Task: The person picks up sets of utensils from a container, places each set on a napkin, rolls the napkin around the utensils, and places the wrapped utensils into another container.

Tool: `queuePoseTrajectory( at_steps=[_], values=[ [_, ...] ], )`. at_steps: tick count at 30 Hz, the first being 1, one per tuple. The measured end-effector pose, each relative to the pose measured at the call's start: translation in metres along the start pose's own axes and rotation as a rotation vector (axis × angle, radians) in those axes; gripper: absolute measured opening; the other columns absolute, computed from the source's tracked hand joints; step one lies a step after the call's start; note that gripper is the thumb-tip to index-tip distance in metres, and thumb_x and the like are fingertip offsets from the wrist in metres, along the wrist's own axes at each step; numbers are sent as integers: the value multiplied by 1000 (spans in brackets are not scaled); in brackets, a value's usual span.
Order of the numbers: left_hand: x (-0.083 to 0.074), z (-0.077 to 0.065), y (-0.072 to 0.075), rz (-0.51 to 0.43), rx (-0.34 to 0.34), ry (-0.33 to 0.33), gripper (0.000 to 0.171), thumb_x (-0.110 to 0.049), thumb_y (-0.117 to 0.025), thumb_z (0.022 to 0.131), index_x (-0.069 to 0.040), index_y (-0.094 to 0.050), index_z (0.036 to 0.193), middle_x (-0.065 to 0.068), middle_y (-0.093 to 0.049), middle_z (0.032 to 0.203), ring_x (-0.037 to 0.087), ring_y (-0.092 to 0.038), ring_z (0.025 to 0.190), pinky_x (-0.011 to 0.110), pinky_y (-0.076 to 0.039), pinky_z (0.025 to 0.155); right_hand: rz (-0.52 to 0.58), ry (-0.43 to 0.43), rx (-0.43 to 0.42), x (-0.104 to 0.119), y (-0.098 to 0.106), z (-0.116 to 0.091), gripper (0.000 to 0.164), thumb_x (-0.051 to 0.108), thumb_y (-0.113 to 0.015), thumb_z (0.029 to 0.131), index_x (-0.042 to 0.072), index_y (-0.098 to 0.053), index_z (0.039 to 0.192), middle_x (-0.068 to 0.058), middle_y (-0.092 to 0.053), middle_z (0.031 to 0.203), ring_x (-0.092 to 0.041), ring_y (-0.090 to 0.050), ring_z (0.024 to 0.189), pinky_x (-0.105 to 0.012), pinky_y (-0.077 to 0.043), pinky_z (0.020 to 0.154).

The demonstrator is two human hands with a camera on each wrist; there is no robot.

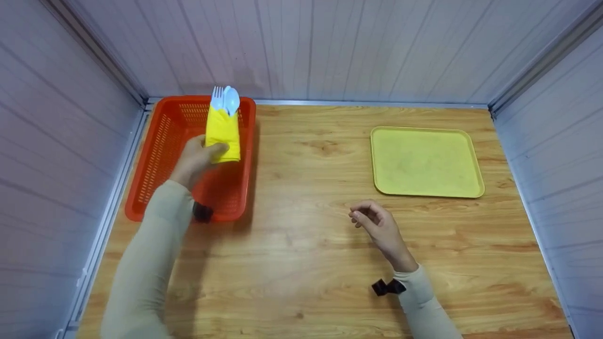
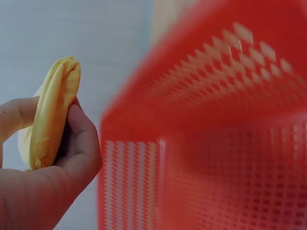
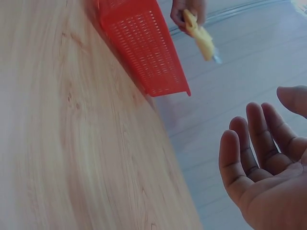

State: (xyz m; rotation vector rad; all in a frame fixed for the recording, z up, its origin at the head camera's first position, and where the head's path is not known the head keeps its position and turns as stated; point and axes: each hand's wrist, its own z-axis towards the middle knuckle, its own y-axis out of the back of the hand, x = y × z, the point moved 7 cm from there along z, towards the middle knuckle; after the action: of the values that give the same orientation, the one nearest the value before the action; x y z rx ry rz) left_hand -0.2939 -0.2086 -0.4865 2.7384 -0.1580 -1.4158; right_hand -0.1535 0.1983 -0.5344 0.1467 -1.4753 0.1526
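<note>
My left hand (image 1: 194,157) grips a folded yellow napkin (image 1: 223,134) by its lower end, above the red basket (image 1: 251,155). From the napkin's top stick out a light blue fork (image 1: 217,98) and a spoon (image 1: 231,100), side by side. In the left wrist view the thumb and fingers pinch the napkin (image 2: 53,115) from both sides, and the cutlery is hidden. My right hand (image 1: 379,230) hovers over the table with loosely bent fingers and nothing in it; the right wrist view shows its fingers (image 3: 259,143) apart from the thumb.
A yellow rectangular tray (image 1: 426,162) lies at the right, beyond my right hand. The wooden table (image 1: 301,263) is bounded by pale panel walls (image 1: 325,52) at the back and both sides. The basket has perforated sides and stands in the back left corner.
</note>
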Motion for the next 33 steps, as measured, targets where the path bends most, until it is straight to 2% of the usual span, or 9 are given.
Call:
queuePoseTrajectory(
  at_steps=[4, 7, 10, 14, 18, 23, 29, 33],
  values=[
    [12, 18, 8, 101, 6, 71, 70, -25, -68, 96, -10, -31, 153, 12, -48, 137, 30, -50, 121, 43, -45, 103, -17, 2, -8, -2, 3, -2, 21, 5, -59, 101, -13, -61, 113, -25, -63, 104, -36, -62, 92, -34, -55, 77],
    [24, 28, 10, 170, -24, 156, 78, -29, -73, 91, -14, -29, 154, 9, -47, 138, 30, -48, 122, 48, -40, 107, -18, -11, -19, -5, 4, -3, 21, 7, -60, 100, -10, -63, 112, -24, -64, 102, -34, -62, 91, -35, -55, 77],
    [36, 36, 10, 197, -69, 233, 84, -33, -78, 86, -20, -29, 154, 5, -45, 139, 29, -44, 123, 51, -36, 109, -6, -27, -9, -7, 2, -4, 21, 9, -61, 100, -9, -64, 111, -23, -63, 102, -30, -62, 90, -38, -55, 77],
    [47, 43, 9, 176, -148, 314, 88, -40, -84, 77, -30, -34, 148, -1, -48, 135, 27, -44, 122, 53, -39, 105, 10, -36, 11, -11, -2, -6, 23, 7, -61, 100, -13, -61, 111, -23, -61, 101, -28, -61, 90, -39, -55, 77],
    [51, 46, 8, 179, -185, 346, 87, -44, -86, 76, -33, -35, 146, -2, -50, 131, 27, -46, 120, 53, -41, 101, 6, -35, 9, -12, -2, -6, 23, 7, -60, 100, -14, -61, 110, -23, -62, 100, -28, -61, 89, -38, -55, 76],
    [59, 53, 9, 229, -170, 363, 92, -40, -86, 76, -27, -31, 149, 3, -48, 134, 29, -46, 120, 50, -43, 101, -3, -48, 4, -13, -1, -7, 20, 8, -61, 100, -10, -64, 109, -22, -63, 99, -27, -61, 89, -38, -55, 76],
    [65, 56, 7, 195, -161, 364, 82, -29, -82, 82, -20, -34, 147, 7, -49, 133, 30, -49, 119, 46, -46, 99, 6, -56, 7, -16, -4, -7, 19, 7, -60, 100, -10, -63, 109, -23, -62, 100, -26, -61, 89, -32, -55, 76],
    [70, 58, 7, 195, -169, 367, 81, -30, -82, 82, -21, -35, 147, 6, -50, 132, 29, -49, 118, 45, -44, 99, 10, -53, 14, -17, -6, -7, 20, 5, -59, 100, -13, -62, 109, -25, -62, 100, -27, -61, 89, -31, -54, 76]
  ],
)
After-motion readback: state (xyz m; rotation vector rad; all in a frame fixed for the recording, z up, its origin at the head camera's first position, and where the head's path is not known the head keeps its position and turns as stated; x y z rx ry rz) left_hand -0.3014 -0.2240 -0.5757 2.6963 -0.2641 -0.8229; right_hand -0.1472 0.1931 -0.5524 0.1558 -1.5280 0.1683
